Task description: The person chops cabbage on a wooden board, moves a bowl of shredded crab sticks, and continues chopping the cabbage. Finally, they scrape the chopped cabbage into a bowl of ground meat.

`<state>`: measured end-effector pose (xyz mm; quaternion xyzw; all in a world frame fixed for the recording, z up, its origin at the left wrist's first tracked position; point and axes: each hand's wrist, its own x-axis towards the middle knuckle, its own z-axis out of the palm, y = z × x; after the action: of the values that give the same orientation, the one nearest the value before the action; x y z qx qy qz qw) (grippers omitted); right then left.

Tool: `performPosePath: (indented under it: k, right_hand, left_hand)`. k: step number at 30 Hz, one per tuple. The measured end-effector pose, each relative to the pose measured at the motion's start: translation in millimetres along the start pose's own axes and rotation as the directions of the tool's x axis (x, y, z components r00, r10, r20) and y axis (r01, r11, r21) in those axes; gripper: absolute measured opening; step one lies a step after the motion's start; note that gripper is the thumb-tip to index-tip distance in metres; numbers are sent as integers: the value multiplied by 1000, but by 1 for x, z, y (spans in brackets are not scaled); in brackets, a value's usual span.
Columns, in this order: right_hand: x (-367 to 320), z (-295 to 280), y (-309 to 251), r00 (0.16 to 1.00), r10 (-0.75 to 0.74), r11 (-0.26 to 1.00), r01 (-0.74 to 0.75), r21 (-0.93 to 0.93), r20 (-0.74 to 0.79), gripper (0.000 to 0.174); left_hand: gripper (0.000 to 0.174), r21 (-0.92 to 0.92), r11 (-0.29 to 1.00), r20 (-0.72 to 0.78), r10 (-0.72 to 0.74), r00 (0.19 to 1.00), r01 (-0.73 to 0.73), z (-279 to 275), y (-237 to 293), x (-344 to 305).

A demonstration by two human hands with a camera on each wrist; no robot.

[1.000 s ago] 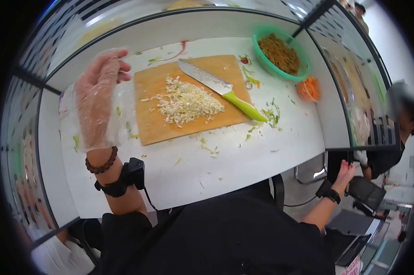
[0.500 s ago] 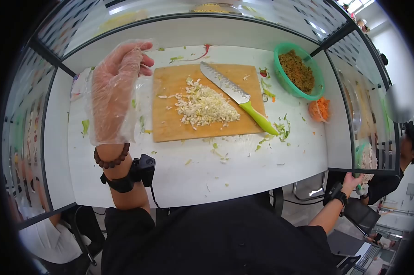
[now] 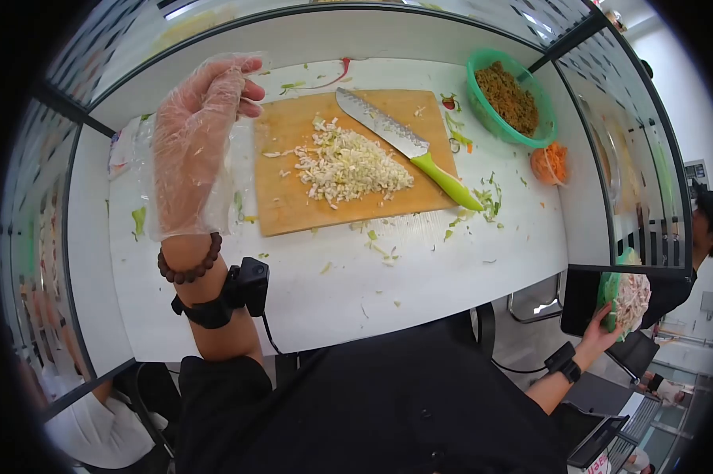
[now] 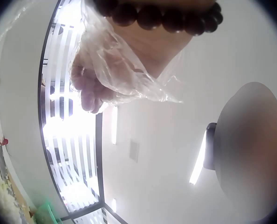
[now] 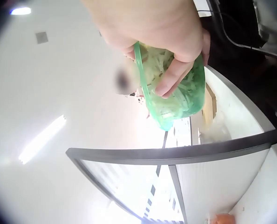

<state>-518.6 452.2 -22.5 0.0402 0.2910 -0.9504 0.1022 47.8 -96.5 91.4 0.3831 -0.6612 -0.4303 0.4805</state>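
A green bowl of shredded vegetables (image 3: pixel 609 294), off the white surface's (image 3: pixel 332 296) right end, is gripped in a person's right hand (image 3: pixel 600 335). The left hand (image 3: pixel 189 146), gloved in clear plastic, hangs empty, loosely bent, beside a cutting board (image 3: pixel 293 213) bearing a green-handled knife (image 3: pixel 388 129). Pink lettering (image 3: pixel 600 464), lower right, is illegible.

The cutting board (image 3: pixel 293 197) looks like smooth matt wood; the knife's blade (image 3: pixel 380 122) is dimpled, shiny metal, its handle (image 3: pixel 449 183) smooth plastic. At two o'clock, the green bowl (image 3: pixel 487 110) is translucent, glossy plastic. The glove (image 3: pixel 189 150) looks crinkled, filmy and shiny.
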Motion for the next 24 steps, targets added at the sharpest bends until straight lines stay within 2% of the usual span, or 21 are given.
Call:
performPosePath:
  k: [3,4,6,9,13,16,18,21,24]
  right_hand:
    - [-35,-16,-3,999,-44,998,44,-55,-9,61]
    - [-49,-22,-5,1000,7,1000,-7,1,17,64]
    - [-84,-19,-1,998,54,998,-52,-31,37,65]
    - [-136,-11,14,995,60,998,-61,12,84,70]
    - [-194,-4,30,990,1,991,18,-134,139,67]
    - [-217,0,36,976,144,984,-125,-124,163,59]
    - [-227,12,44,965,195,966,-157,-205,178,56]
    - [-225,30,62,952,251,921,-179,-346,175,60]
    - [-214,74,103,914,368,880,-284,-379,169,64]
  left_hand:
    - [28,-11,1000,18,5,1000,-5,-1,-3,1]
    - [29,4,1000,41,17,999,-17,-3,-7,3]
    - [30,5,1000,40,5,999,-5,-2,-7,3]
    - [28,-20,999,39,-37,999,38,-2,-10,5]
    - [27,6,1000,48,-15,999,14,-1,-11,6]
    - [27,12,1000,47,8,999,-9,-3,-13,7]
    - [27,14,1000,14,-24,1000,24,-7,-10,8]
    - [28,21,997,-12,79,997,-79,-20,-5,4]
    - [33,-12,995,-244,93,965,-99,-27,34,-21]
